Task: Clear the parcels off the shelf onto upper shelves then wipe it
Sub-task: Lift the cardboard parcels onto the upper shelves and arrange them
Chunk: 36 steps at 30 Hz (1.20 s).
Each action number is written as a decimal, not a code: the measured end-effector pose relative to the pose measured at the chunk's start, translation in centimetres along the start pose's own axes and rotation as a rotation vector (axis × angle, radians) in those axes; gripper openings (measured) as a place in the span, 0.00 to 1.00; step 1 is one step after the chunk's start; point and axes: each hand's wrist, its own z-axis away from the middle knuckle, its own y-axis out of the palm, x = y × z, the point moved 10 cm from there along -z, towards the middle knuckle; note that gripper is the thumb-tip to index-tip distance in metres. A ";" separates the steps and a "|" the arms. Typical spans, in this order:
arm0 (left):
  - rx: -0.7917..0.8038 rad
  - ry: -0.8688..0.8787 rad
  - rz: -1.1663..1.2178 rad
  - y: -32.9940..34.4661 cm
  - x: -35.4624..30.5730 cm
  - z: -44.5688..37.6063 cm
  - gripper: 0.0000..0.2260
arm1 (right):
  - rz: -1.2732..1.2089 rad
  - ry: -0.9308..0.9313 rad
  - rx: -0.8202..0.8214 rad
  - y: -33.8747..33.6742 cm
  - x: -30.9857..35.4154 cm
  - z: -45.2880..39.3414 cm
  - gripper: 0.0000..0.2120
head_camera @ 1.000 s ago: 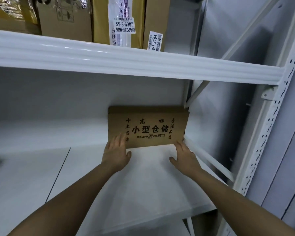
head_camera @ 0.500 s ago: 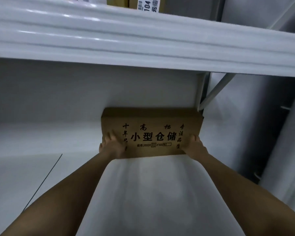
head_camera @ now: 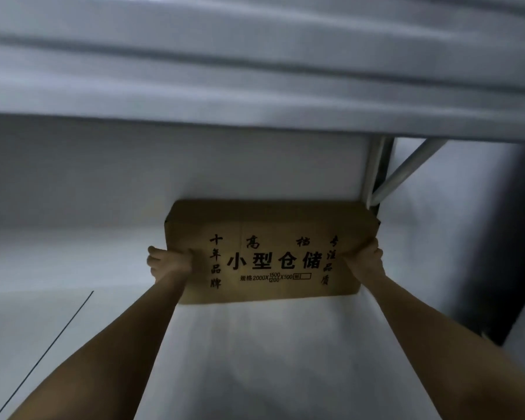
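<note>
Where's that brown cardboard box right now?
In the head view, the cardboard box sits mid-frame at the shelf's back right, gripped between the left hand and right hand.

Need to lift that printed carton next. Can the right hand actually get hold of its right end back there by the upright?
Likely yes. The right hand already grips the cardboard box at its right edge, just in front of the rear upright; nothing blocks it. The left hand holds the other end.

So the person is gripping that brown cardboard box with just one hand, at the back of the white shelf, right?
Not quite: the head view shows both hands on the cardboard box, the left hand on its left end and the right hand on its right, at the back of the white shelf.
</note>
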 end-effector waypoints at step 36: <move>-0.124 0.017 0.291 -4.7 1.4 1.3 0.26 | -0.583 0.039 0.011 -1.7 0.3 1.6 0.37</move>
